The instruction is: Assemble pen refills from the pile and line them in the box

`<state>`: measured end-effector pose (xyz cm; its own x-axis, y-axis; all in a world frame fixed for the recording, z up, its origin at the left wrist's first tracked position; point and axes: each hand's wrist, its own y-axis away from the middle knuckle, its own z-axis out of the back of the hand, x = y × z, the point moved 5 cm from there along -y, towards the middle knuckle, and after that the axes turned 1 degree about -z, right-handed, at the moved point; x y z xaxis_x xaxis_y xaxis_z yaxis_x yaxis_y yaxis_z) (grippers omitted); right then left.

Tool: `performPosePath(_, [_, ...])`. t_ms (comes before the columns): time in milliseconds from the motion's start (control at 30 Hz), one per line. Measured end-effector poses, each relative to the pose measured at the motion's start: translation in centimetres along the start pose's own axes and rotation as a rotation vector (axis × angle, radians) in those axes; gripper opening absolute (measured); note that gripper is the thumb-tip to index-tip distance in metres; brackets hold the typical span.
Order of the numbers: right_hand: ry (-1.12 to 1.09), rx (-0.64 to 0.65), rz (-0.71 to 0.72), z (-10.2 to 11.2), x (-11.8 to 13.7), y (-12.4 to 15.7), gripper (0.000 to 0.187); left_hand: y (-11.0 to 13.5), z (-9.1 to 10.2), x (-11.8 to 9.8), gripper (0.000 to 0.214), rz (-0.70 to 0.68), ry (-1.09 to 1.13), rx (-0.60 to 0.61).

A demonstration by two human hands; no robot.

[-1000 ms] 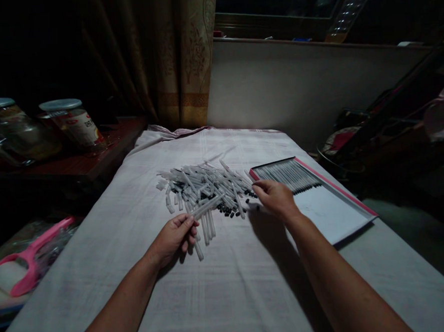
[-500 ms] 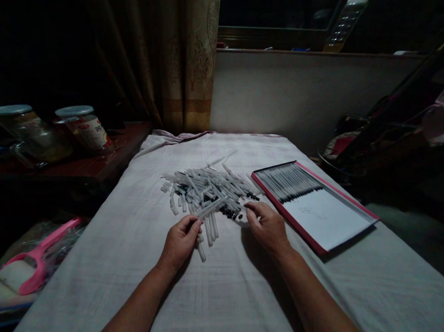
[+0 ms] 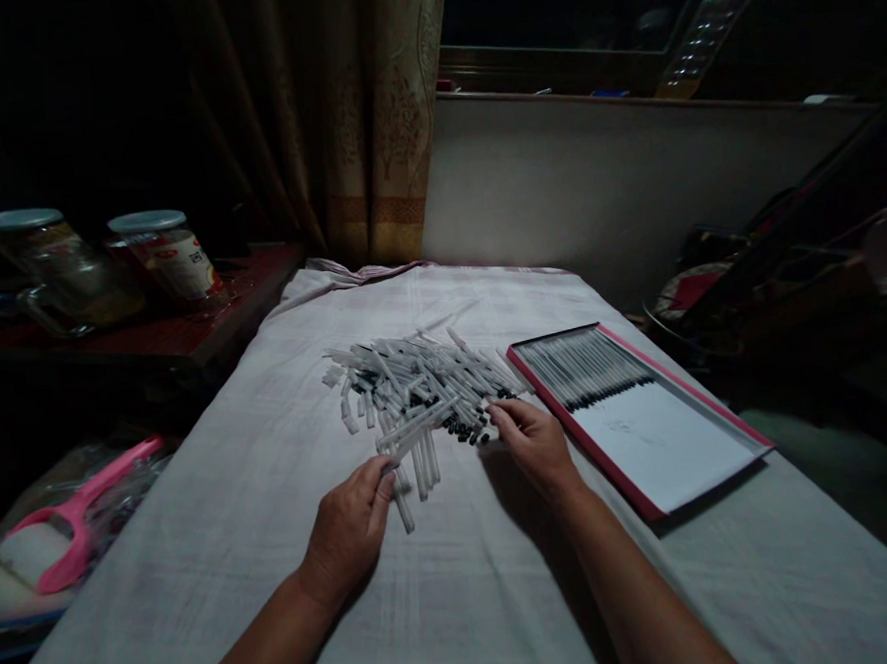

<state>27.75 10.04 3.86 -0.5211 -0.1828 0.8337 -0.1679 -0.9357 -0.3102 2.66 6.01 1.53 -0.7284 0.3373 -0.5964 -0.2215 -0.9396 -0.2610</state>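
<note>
On the cloth point(image 3: 459, 591), a pile of tubes point(image 3: 423, 368) is lying near the middle. The left hand point(image 3: 350, 518) is occupying the pile's near left edge — the right hand point(image 3: 534, 442) is filling the space between its near right edge and an open box point(image 3: 617, 467). That box is lying to the right, holding a row of pens point(image 3: 585, 363) across its far end. On a tabletop point(image 3: 256, 283) at the left, a jar point(image 3: 173, 263) is standing right of a jug point(image 3: 87, 284); behind the cloth, a curtain point(image 3: 393, 125) is hanging.
</note>
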Motion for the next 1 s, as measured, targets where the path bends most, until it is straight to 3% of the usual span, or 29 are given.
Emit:
performPosePath(100, [0.202,0.120,0.111,-0.8,0.3,-0.4,0.024,-0.5,0.1,0.4,0.035,0.112,0.046,0.001])
performPosePath(200, [0.413,0.277,0.167,-2.9,1.0,0.5,0.022,-0.7,0.1,0.3,0.034,0.126,0.117,0.000])
performPosePath(500, [0.756,0.241,0.044,-4.8,1.1,-0.4,0.030,-0.8,0.1,0.8,0.030,0.142,0.298,-0.029])
performPosePath(733, [0.782,0.263,0.103,-6.0,1.7,-0.6,0.022,-0.7,0.2,0.9,0.039,0.141,0.298,-0.024])
performPosePath(1000, [0.611,0.242,0.260,-4.6,1.3,2.2,0.023,-0.7,0.2,1.0,0.037,0.142,0.296,-0.036])
